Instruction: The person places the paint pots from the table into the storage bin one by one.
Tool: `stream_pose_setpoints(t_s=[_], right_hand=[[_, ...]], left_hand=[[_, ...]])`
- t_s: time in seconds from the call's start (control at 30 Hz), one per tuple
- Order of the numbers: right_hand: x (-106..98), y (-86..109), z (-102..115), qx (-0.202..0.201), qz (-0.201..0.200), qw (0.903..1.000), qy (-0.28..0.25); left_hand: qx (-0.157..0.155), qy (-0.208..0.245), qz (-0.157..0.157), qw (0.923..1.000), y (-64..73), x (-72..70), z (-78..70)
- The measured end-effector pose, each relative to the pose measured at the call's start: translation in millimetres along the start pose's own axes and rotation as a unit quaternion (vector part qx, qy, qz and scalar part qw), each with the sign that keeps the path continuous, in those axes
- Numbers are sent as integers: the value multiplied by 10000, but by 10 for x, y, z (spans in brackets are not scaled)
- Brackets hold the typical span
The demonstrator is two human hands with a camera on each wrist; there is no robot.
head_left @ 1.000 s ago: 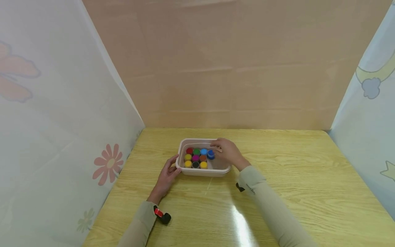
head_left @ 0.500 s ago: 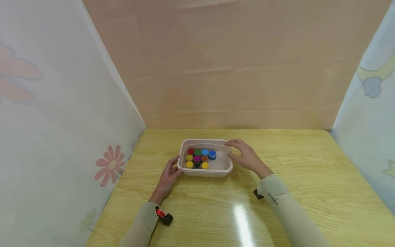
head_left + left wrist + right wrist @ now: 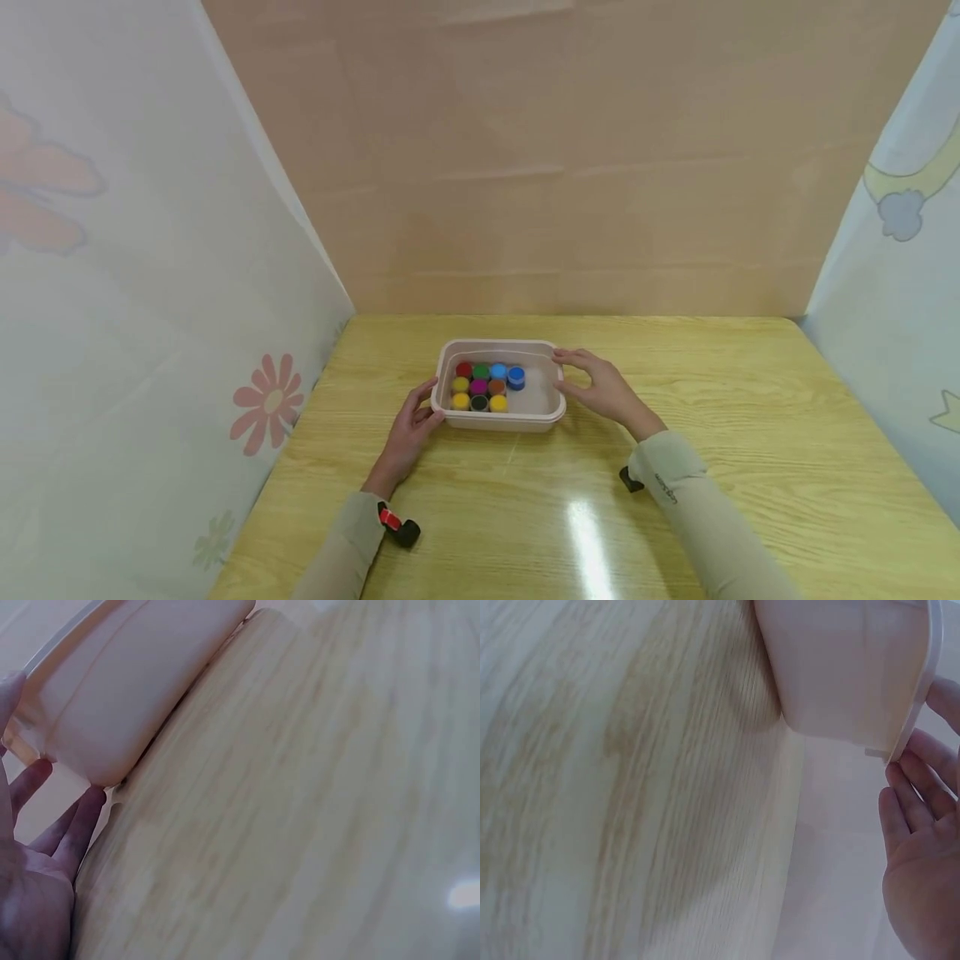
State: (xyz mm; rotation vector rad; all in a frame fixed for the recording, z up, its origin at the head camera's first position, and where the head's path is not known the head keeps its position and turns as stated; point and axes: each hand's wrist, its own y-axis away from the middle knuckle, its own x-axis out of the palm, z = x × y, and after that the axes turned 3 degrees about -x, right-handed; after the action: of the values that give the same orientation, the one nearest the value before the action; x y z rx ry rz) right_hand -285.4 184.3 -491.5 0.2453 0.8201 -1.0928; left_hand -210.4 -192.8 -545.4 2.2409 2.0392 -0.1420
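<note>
A pale pink plastic box (image 3: 498, 422) stands on the table with several small round paint pots in it. These stand close together in rows toward the left. A dark blue pot (image 3: 516, 379) sits at the right end of the back row. My left hand (image 3: 407, 433) holds the box's left end; in the left wrist view its thumb is at the rim and its fingertips touch the lower wall (image 3: 112, 697). At the right end, my right hand (image 3: 603, 387) holds the rim (image 3: 922, 682) between thumb and fingers. Its fingertips partly hide behind the rim.
Wood-grain table (image 3: 510, 517) surrounds the box. A brown backdrop (image 3: 570, 208) rises behind its far edge. White sheets with printed flowers and shapes hang at the left (image 3: 172, 333) and right (image 3: 900, 333).
My right hand has left the dark blue pot, moved right out of the box and come onto its right rim. The left hand stays at the left end.
</note>
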Motion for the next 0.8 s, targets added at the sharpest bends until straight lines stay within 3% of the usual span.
stream_pose_setpoints(t_s=[0.8], right_hand=[[63, 31, -28, -46, -145, 9997, -204]], left_hand=[[77, -49, 18, 10000, -14, -12, 51]])
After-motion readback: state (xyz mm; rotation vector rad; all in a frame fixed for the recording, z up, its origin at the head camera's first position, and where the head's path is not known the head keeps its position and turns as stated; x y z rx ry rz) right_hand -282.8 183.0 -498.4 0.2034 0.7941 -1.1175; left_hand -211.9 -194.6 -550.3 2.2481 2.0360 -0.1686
